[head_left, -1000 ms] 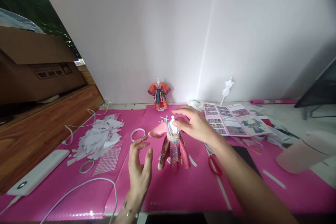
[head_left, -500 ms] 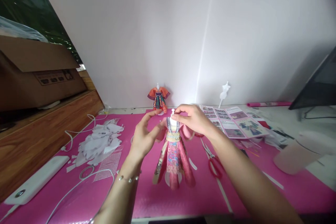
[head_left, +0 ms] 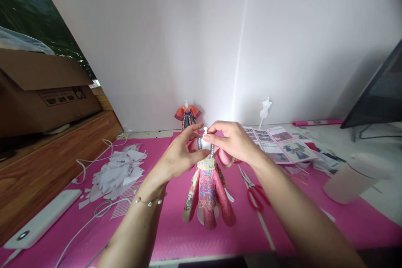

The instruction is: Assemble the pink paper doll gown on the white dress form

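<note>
A small white doll mannequin (head_left: 205, 144) stands upright on the mat before me, dressed in a pink patterned doll dress (head_left: 207, 190) with long petal-like skirt panels, a beaded neckline and a cream pearl waistband. My left hand (head_left: 184, 153) is closed around the shoulder on the left, its thumb across the chest. At the neck and the other shoulder, my right hand (head_left: 230, 140) pinches the mannequin's upper part with thumb and forefinger. A pink sleeve (head_left: 224, 157) hangs below my right hand. The exact contact of my fingertips is partly hidden.
Red-handled scissors (head_left: 255, 197) lie to the right, near a printed instruction sheet (head_left: 282, 144) and a pale cup (head_left: 344, 180). Fabric scraps (head_left: 117, 171) and a white power bank (head_left: 44, 217) with cable lie left. Behind stand an orange-dressed mannequin (head_left: 187, 115) and a bare one (head_left: 265, 111).
My left hand has moved right and closed onto the mannequin's shoulder and chest. My right hand stays at the neck. The view has shifted slightly.
</note>
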Tool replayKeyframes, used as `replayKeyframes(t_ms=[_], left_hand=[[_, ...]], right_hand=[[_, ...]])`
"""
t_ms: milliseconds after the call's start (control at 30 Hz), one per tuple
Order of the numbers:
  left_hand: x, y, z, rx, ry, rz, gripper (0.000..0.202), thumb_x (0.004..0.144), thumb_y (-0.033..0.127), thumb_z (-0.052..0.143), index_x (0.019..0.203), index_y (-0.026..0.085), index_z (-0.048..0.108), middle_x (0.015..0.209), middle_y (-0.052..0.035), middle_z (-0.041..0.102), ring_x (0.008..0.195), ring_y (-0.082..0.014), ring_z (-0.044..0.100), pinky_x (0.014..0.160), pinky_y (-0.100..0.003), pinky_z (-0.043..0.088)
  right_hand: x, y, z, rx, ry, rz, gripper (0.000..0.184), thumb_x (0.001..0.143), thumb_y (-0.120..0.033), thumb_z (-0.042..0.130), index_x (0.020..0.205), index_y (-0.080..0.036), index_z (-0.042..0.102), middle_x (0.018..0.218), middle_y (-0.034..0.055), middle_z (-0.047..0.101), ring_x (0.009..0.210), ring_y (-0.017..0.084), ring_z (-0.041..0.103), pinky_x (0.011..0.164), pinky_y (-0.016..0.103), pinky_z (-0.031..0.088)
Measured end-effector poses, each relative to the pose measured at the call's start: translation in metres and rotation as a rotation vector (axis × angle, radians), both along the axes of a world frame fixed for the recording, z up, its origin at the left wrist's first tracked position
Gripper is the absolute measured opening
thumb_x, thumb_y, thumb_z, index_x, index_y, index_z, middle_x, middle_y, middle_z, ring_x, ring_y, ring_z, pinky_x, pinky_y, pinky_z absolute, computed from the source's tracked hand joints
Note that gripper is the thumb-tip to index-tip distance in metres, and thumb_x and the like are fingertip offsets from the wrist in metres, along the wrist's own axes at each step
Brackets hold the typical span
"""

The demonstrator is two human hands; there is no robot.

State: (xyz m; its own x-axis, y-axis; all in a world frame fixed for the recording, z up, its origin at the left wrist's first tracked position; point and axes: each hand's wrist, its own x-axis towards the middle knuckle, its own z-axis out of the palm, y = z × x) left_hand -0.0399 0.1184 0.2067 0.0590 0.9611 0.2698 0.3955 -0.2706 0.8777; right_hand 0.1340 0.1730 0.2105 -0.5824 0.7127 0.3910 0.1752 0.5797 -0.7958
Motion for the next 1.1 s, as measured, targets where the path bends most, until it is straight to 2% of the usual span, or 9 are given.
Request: replayKeyframes(t_ms=[167,267,367,567,700,800,900,1000,1100], left_hand=[[0.003,-0.001,0.002,-0.011,-0.024,-0.006,0.064,0.072,0.03,0.075,0.131,0.021,0.053,0.106,-0.0097,0.067,0.088,-0.0236,0.066,0.057,-0.028,0.052],[0.004,-0.002,0.004,-0.059,-0.015,-0.02,0.068,0.074,0.033,0.073,0.136,0.021,0.048,0.11,-0.0112,0.066,0.086,-0.0239,0.066,0.047,-0.025,0.047],[0.004,-0.004,0.005,-0.06,0.012,-0.028,0.069,0.075,0.034,0.073,0.137,0.02,0.046,0.109,-0.0113,0.066,0.083,-0.022,0.065,0.046,-0.023,0.045],[0.005,-0.005,0.003,-0.035,0.009,-0.011,0.068,0.075,0.031,0.074,0.136,0.02,0.049,0.11,-0.0103,0.067,0.083,-0.0211,0.065,0.055,-0.027,0.051],[0.002,-0.003,-0.001,0.045,-0.091,-0.038,0.06,0.071,0.029,0.078,0.128,0.023,0.058,0.109,-0.0092,0.069,0.093,-0.0246,0.067,0.07,-0.031,0.055],[-0.005,-0.001,-0.006,0.047,-0.157,-0.033,0.061,0.074,0.034,0.077,0.13,0.023,0.055,0.12,-0.0104,0.067,0.101,-0.025,0.066,0.08,-0.035,0.056],[-0.014,0.003,-0.015,0.095,-0.249,0.074,0.055,0.079,0.038,0.073,0.128,0.019,0.055,0.121,-0.0123,0.067,0.108,-0.0242,0.064,0.091,-0.037,0.052],[-0.019,0.002,-0.031,0.228,-0.263,0.303,0.041,0.08,0.039,0.072,0.113,0.017,0.063,0.111,-0.0102,0.071,0.108,-0.0232,0.064,0.097,-0.038,0.047],[-0.016,-0.007,-0.05,0.342,-0.118,0.544,0.022,0.083,0.04,0.069,0.091,0.02,0.068,0.096,-0.0049,0.072,0.097,-0.0218,0.066,0.094,-0.037,0.046]], right_hand=[[0.001,-0.001,0.002,-0.011,-0.007,-0.024,0.019,0.093,-0.035,0.06,0.081,-0.02,0.062,0.032,-0.0116,0.042,0.025,0.008,0.042,0.037,0.02,0.032],[0.001,-0.001,0.003,0.023,-0.004,-0.053,0.017,0.091,-0.031,0.063,0.08,-0.018,0.065,0.042,-0.0084,0.052,0.034,0.007,0.047,0.044,0.021,0.036],[0.001,0.0,0.002,0.075,0.011,-0.063,0.016,0.088,-0.029,0.066,0.078,-0.017,0.067,0.056,-0.0039,0.062,0.047,0.008,0.055,0.051,0.022,0.039],[0.0,-0.001,0.001,0.126,0.011,-0.076,0.016,0.087,-0.029,0.066,0.076,-0.017,0.067,0.066,-0.0011,0.066,0.054,0.009,0.058,0.053,0.023,0.04],[0.0,-0.001,0.001,0.107,0.026,-0.083,0.016,0.088,-0.031,0.064,0.078,-0.019,0.066,0.063,-0.002,0.065,0.053,0.01,0.059,0.053,0.023,0.041],[0.0,0.001,-0.001,0.072,0.034,-0.082,0.016,0.089,-0.032,0.063,0.081,-0.019,0.065,0.053,-0.0047,0.06,0.043,0.01,0.055,0.05,0.023,0.041],[0.0,0.006,-0.006,0.018,0.018,-0.075,0.019,0.09,-0.036,0.06,0.082,-0.02,0.063,0.04,-0.0089,0.05,0.032,0.01,0.048,0.045,0.024,0.039],[0.0,0.014,-0.013,0.012,0.001,-0.08,0.024,0.092,-0.041,0.057,0.082,-0.02,0.064,0.033,-0.0098,0.044,0.03,0.011,0.047,0.046,0.025,0.04],[-0.001,0.024,-0.018,0.073,0.01,-0.142,0.023,0.089,-0.039,0.061,0.082,-0.019,0.067,0.048,-0.0038,0.06,0.045,0.013,0.057,0.054,0.025,0.044]])
